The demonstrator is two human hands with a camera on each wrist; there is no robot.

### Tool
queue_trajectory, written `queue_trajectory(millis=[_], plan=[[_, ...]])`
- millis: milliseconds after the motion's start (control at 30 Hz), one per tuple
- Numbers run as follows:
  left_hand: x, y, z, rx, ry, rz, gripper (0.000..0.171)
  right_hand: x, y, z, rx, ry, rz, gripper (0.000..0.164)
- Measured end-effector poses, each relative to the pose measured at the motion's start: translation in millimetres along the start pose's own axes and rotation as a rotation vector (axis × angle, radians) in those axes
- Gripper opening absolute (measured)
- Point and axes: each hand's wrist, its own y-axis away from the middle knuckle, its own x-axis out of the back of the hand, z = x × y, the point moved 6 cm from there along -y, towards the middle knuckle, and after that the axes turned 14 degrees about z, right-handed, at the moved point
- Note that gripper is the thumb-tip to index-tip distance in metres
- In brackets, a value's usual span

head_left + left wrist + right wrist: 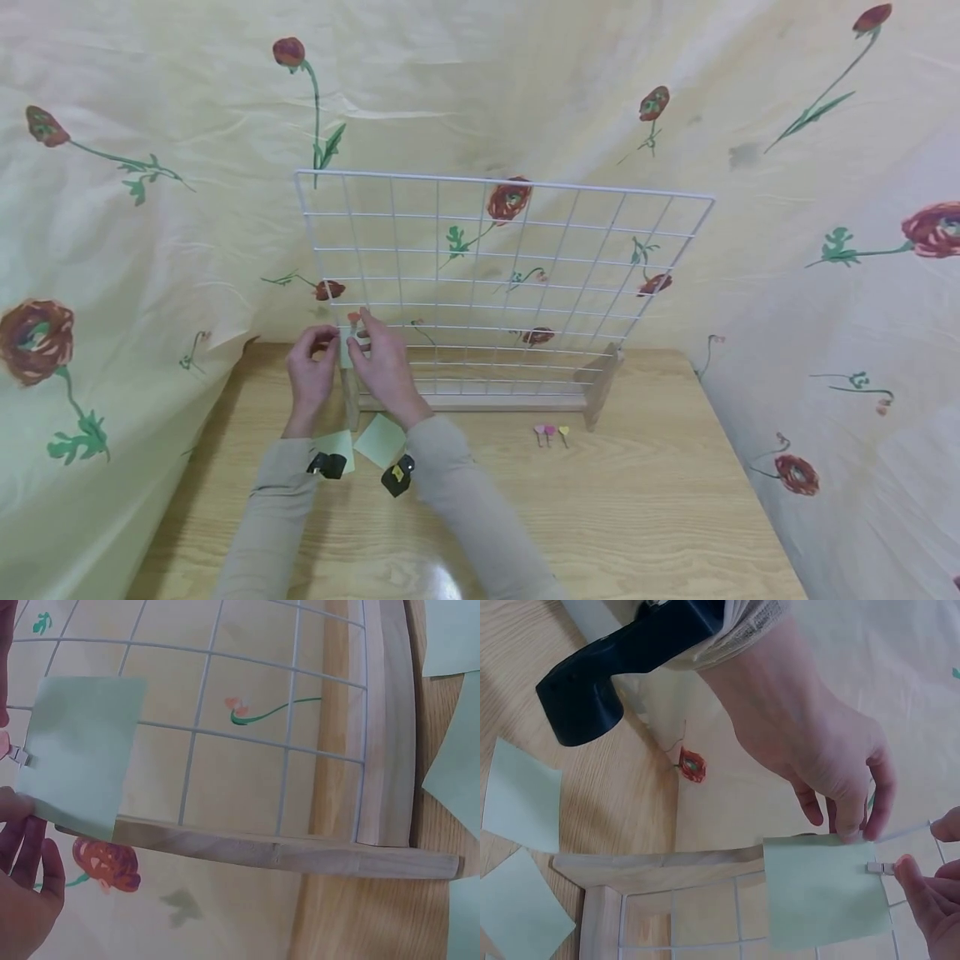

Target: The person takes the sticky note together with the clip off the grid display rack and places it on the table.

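Observation:
A pale green paper square point(825, 892) lies against the white wire grid point(480, 250), near its lower left. My left hand point(311, 371) pinches the paper's edge with its thumb and fingertips, as the left wrist view shows at the near corner. A small clip point(881, 868) bites the paper's edge beside a grid wire; its orange-red heart point(355, 317) shows in the head view. My right hand point(386, 367) holds the clip's outer end, its fingertips partly hiding the clip. In the left wrist view the right hand is mostly out of frame.
Two more green paper squares, one left point(339, 448) and one right point(381, 439), lie on the wooden table point(675, 500) under my wrists. Three heart clips point(550, 432), pink, magenta and yellow, lie right of centre. Wooden feet point(602, 387) carry the grid before a flowered cloth.

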Motion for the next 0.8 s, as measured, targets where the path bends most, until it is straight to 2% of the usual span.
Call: queue_trajectory(millis=[167, 333, 533, 667, 800], plan=[[0.4, -0.1, 1.2, 0.007, -0.018, -0.018, 0.014, -1.5, -3.1, -3.3, -0.022, 0.048, 0.013, 0.042], [1.6, 1.0, 1.7, 0.012, -0.041, -0.02, 0.014, -4.3, -4.8, 0.6, -0.074, 0.066, 0.024, 0.043], [2.5, 1.1, -1.4, 0.007, -0.042, 0.001, 0.013, -12.4, -6.7, 5.4, -0.1, -0.009, 0.029, 0.037], [1.1, 0.8, -1.9, -0.026, -0.025, 0.003, 0.014, -14.8, -6.9, 7.4, -0.08, -0.026, 0.032, 0.031], [0.2, 0.3, -1.4, -0.051, -0.013, 0.006, 0.013, -12.4, -8.5, 7.1, -0.026, 0.039, 0.042, 0.022]])
